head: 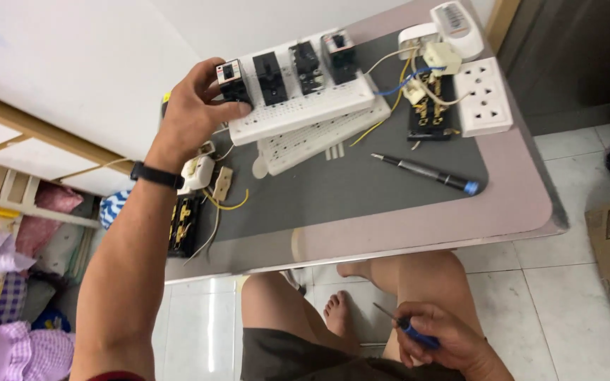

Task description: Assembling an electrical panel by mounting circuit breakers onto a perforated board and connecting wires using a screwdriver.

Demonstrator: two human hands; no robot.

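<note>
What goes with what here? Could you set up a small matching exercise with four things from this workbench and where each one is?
1. black switch module
2. blue-handled screwdriver
3. black screwdriver
4. white socket plate

a. lying loose on the grey mat
b. pinched by the left hand
c. far right end of the table
d. held in the right hand over the lap

Pairs: 1-b, 2-d, 3-a, 4-c

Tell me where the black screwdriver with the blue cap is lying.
In the head view, the black screwdriver lies on the dark mat, right of centre, below the white socket strip and untouched by either hand.
</note>
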